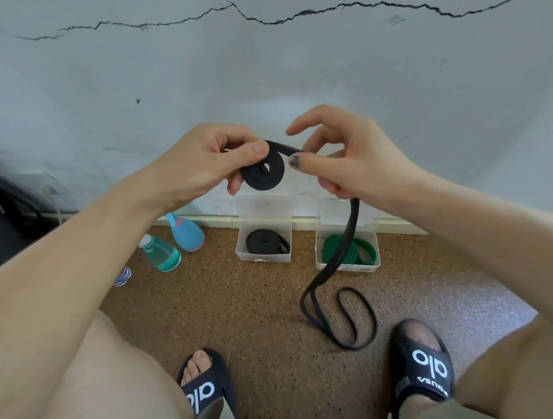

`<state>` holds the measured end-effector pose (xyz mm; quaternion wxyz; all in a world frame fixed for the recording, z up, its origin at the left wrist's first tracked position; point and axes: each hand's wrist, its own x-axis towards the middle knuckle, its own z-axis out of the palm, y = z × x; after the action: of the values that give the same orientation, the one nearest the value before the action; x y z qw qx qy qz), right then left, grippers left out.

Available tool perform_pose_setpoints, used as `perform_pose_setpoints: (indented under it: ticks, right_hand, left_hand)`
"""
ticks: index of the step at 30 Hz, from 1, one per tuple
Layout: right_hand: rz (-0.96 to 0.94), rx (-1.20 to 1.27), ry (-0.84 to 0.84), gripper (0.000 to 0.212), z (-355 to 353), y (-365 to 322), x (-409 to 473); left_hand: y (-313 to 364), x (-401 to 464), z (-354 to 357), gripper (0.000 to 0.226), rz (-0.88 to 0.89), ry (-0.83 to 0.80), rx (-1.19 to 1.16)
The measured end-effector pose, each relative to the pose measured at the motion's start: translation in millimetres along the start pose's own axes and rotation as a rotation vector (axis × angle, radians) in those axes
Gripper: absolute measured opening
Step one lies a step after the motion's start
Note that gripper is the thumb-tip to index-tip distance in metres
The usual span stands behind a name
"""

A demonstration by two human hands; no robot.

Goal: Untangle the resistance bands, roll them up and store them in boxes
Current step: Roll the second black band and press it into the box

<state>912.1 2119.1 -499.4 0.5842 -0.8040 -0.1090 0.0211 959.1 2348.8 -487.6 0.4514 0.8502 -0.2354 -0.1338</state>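
My left hand [209, 158] pinches a partly rolled coil of a black resistance band [262, 173] between thumb and fingers. My right hand [346, 162] grips the same band just right of the coil; its free length [343, 247] hangs down and loops on the floor. By the wall stand two open clear boxes: the left box [239, 249] holds a rolled black band [265, 241], the right box [374, 263] holds a rolled green band [362, 250].
A teal spray bottle [161, 252] and a blue bottle [187, 233] lie on the speckled brown floor at the left. My feet in black slides [424, 364] rest near the hanging loop. A cracked white wall rises behind the boxes.
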Motion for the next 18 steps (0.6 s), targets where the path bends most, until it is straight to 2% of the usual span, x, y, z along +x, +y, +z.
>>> perform_pose_setpoints:
  ticks: [4,10,12,15,18]
  right_hand:
    - [-0.003,0.083,0.038,0.014,9.7,0.8,-1.8]
    - [0.012,0.174,0.087,0.019,18.5,5.2,-3.9]
    - [0.009,0.173,0.065,0.016,14.7,4.9,-1.6]
    - [0.001,0.105,-0.076,0.015,11.0,4.7,-1.9]
    - [0.015,0.088,-0.169,0.014,12.1,5.9,-5.3]
  left_hand:
    - [0.5,3.3,4.5,0.026,-0.013,0.0,-0.158]
    - [3.3,1.1,12.5,0.022,-0.075,-0.048,-0.268]
    - [5.4,-0.3,10.3,0.022,-0.074,-0.053,-0.207]
    - [12.1,-3.0,5.4,0.022,-0.031,-0.078,0.038]
    - [18.1,-4.3,5.5,0.022,-0.03,-0.134,0.067]
